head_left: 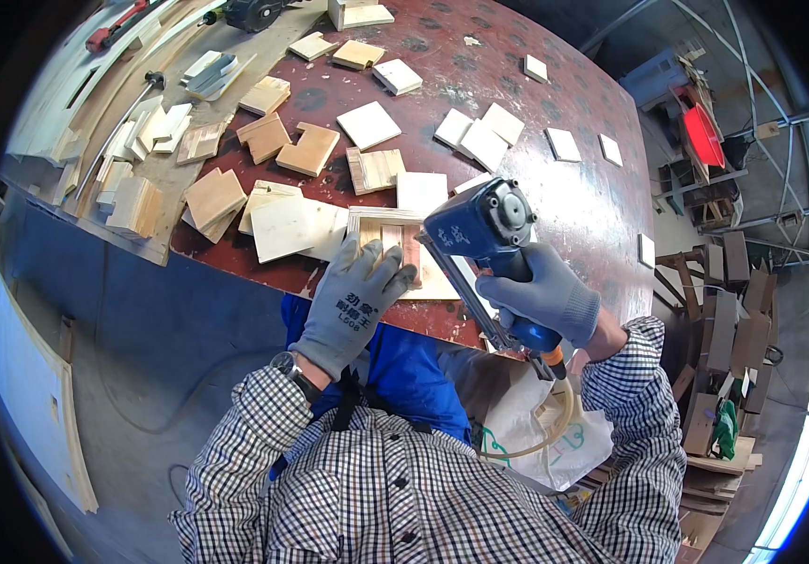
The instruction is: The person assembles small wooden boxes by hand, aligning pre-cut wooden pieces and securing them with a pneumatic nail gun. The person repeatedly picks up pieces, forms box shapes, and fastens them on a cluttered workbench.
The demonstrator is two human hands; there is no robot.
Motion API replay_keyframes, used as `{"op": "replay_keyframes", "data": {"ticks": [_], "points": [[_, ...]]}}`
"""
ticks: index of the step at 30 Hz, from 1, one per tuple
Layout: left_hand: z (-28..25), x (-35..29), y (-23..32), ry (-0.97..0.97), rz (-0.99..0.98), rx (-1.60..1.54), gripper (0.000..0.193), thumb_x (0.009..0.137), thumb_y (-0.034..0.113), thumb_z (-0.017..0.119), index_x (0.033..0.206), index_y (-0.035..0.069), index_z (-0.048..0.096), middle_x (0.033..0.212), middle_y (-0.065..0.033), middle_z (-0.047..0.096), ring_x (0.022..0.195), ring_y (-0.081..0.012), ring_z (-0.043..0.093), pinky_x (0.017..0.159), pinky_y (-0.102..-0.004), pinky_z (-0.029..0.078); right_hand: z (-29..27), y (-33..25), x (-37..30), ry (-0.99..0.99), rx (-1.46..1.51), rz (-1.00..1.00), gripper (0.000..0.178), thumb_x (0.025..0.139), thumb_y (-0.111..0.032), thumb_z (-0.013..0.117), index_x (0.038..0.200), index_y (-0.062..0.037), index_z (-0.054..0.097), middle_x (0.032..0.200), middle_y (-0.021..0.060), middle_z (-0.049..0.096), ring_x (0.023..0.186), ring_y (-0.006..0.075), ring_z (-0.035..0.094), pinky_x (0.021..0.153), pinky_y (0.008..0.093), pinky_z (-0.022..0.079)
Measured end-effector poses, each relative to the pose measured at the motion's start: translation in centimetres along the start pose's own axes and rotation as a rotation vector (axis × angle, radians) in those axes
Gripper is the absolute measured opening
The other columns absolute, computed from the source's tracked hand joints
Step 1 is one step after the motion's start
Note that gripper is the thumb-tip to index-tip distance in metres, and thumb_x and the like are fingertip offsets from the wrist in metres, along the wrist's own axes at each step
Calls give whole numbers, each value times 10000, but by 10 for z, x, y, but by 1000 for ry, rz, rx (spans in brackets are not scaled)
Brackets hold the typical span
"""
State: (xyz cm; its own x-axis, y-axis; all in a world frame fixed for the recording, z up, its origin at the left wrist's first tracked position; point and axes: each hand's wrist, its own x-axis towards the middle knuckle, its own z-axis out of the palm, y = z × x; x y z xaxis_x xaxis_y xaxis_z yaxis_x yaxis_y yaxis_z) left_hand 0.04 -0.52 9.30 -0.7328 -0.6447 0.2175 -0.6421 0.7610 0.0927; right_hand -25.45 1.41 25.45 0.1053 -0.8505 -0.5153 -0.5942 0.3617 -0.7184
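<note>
My right hand, in a grey glove, is wrapped round the handle of a blue air nail gun. The gun's nose is by the right side of a small open wooden box at the table's near edge. Over that box curl the fingers of my left hand, also gloved in grey, gripping its near left part. Part of the box is hidden behind the fingers and the gun. A pale hose leads down from the gun's handle.
Square wooden blocks lie scattered over the dark red table. A hammer and stacked offcuts are at the left. A white sack is below the near edge, and scrap wood is piled on the right.
</note>
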Motion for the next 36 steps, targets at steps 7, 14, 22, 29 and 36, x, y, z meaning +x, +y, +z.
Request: {"op": "replay_keyframes", "data": {"ticks": [7, 14, 22, 29, 36], "points": [[9, 1, 1, 57, 4, 21, 514, 920, 145, 640, 1423, 218, 558, 1448, -45, 522, 1393, -274, 491, 1293, -549, 313, 4, 7, 19, -40, -70, 51, 411, 890, -334, 746, 1028, 50, 699, 802, 101, 731, 685, 158, 713, 701, 291, 594], [15, 0, 2, 65, -6, 45, 526, 923, 168, 648, 1435, 217, 540, 1446, -46, 516, 1391, -267, 491, 1283, -539, 323, 0, 20, 31, -59, -154, 5, 374, 900, -315, 738, 1008, 42, 712, 816, 99, 739, 702, 168, 720, 715, 298, 598], [16, 2, 3, 33, 2, 71, 499, 931, 183, 646, 1420, 198, 548, 1429, -55, 531, 1386, -256, 505, 1285, -513, 324, 1, 1, 31, -105, -130, 95, 336, 893, -276, 722, 1047, 23, 721, 890, 129, 766, 798, 200, 756, 807, 342, 617], [8, 3, 4, 17, 25, 129, 536, 959, 170, 634, 1481, 211, 520, 1489, -43, 509, 1388, -249, 502, 1287, -505, 323, 1, 14, 36, -87, -204, 37, 353, 870, -309, 763, 1046, -9, 706, 791, 36, 683, 662, 117, 665, 645, 266, 558], [12, 1, 0, 1, 44, 141, 604, 953, 145, 627, 1539, 208, 493, 1512, -50, 528, 1393, -263, 508, 1288, -530, 295, 15, 32, 22, 21, 65, -2, 325, 902, -268, 755, 1024, 26, 692, 815, 47, 685, 631, 98, 658, 590, 246, 548]]}}
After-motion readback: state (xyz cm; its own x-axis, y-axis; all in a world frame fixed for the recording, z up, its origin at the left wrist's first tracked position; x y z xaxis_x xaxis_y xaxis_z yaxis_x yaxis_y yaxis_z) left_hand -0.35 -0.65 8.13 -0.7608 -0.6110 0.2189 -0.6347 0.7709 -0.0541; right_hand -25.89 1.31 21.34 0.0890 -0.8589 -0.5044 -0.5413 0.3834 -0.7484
